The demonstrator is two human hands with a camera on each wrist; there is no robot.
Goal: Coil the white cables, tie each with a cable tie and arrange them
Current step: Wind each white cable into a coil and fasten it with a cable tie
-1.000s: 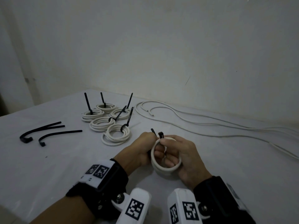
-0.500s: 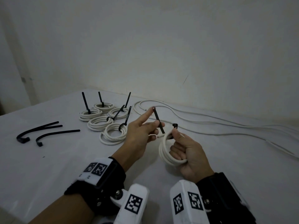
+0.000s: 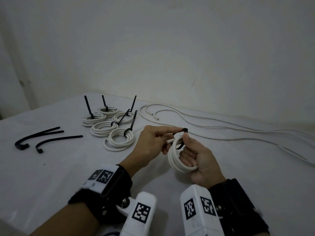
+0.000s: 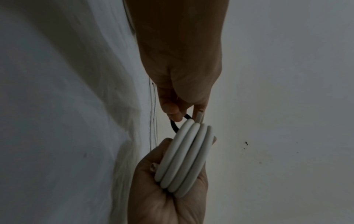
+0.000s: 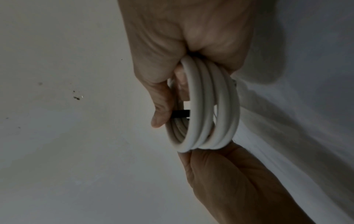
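Note:
My right hand [image 3: 196,155] grips a coiled white cable [image 3: 172,160] upright just above the table, fingers through its middle. A black cable tie [image 3: 185,129] loops round the top of the coil, its head beside my right thumb. My left hand [image 3: 163,138] is at the tie, index finger stretched onto the tie's head and the other fingers curled. In the left wrist view, its fingertips pinch the black cable tie [image 4: 175,125] next to the coil [image 4: 184,159]. The right wrist view shows the coil [image 5: 206,106] with the tie band [image 5: 181,113] inside the ring. The tie's tail is hidden.
Several tied coils [image 3: 119,140] with black tie tails sticking up lie at the back left. Three spare black ties [image 3: 42,137] lie further left. Loose white cables [image 3: 221,130] run along the wall to the right. A white cloth [image 3: 68,167] covers the table.
The left hand had pulled the tie's tail up and to the left; it has now come back to the tie's head, and the tail no longer shows. The right hand has kept hold of the coil.

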